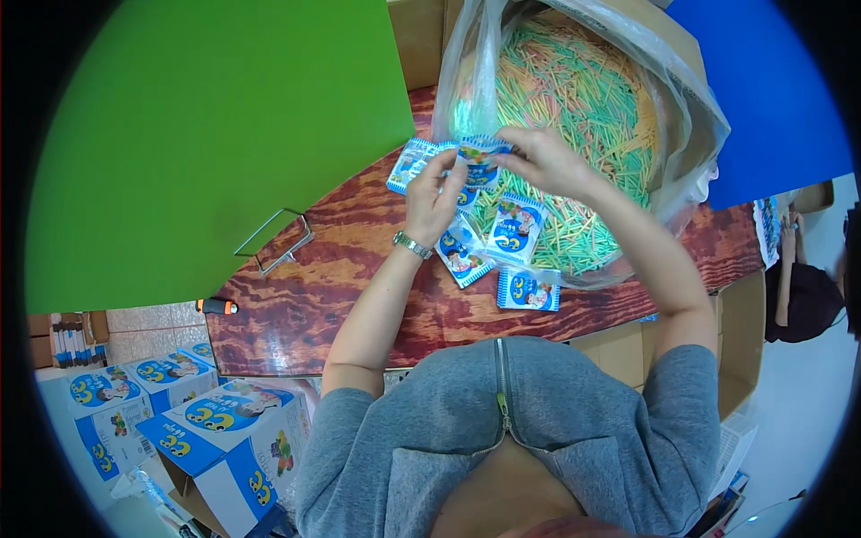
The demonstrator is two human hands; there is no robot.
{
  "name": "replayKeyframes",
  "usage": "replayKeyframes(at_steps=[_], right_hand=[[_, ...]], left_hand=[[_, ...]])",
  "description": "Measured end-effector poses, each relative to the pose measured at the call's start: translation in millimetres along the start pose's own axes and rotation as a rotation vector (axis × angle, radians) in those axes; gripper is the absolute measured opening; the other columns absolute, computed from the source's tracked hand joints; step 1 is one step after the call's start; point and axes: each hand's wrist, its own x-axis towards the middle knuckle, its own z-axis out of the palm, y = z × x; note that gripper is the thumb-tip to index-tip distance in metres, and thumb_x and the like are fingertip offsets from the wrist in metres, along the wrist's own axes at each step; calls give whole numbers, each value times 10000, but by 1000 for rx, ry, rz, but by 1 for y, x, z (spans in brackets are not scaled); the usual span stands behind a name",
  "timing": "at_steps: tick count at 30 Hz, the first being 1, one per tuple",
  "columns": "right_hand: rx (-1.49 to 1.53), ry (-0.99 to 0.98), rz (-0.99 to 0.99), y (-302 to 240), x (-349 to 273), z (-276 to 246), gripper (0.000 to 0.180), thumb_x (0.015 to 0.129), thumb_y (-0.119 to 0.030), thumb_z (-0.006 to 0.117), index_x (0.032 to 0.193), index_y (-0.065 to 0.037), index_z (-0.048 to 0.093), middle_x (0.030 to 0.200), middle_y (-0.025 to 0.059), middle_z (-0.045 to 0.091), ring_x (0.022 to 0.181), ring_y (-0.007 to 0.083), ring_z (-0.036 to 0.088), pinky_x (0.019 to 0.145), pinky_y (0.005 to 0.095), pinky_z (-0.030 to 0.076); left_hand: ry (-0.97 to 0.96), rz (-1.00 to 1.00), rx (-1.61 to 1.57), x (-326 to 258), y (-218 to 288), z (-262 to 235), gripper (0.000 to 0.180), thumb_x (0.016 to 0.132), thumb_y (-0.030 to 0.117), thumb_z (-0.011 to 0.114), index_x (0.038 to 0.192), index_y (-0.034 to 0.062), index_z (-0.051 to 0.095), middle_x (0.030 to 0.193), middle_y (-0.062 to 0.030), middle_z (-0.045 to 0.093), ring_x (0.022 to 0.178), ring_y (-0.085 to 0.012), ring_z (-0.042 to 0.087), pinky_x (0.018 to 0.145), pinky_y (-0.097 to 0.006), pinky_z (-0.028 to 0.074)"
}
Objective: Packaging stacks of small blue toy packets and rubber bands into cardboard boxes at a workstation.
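Observation:
Between my two hands is a small blue-and-white printed packet, raised over the near edge of a big clear plastic bag. My left hand, with a metal watch at its wrist, pinches the packet's left side. On the opposite side, the fingers of my right hand close on its upper right edge. Thin pastel sticks in green, yellow and pink fill the bag. Several similar packets lie close by: one packet on the sticks, another packet beside them, and a packet nearer me.
A green panel rises at the left, a blue panel at the right. On the reddish wooden table stand a bent wire frame and an orange-black tool. Printed cartons sit lower left. Another person's arm shows far right.

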Motion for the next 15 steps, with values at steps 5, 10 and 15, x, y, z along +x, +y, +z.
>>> replayKeyframes(at_steps=[5, 10, 15], right_hand=[[77, -65, 285, 24, -2, 66, 283, 876, -291, 678, 1043, -70, 622, 838, 181, 670, 843, 365, 664, 712, 459, 508], [-179, -11, 308, 28, -22, 57, 396, 828, -394, 707, 1015, -60, 608, 993, 165, 669, 883, 365, 657, 739, 473, 518], [-392, -182, 298, 36, -66, 49, 356, 776, -379, 741, 950, -92, 621, 919, 107, 628, 930, 322, 627, 748, 451, 503]], left_hand=[[55, 196, 424, -21, -13, -8, 192, 911, 122, 623, 1080, 35, 647, 994, -117, 664, 866, -227, 659, 732, -323, 528], [-209, 282, 674, -33, -36, 4, 214, 844, 122, 670, 1053, 74, 668, 1020, -91, 659, 1007, -297, 588, 877, -395, 485], [-176, 265, 733, -22, -33, 12, 172, 829, 152, 676, 991, 93, 683, 999, -68, 656, 970, -284, 585, 816, -392, 498]])
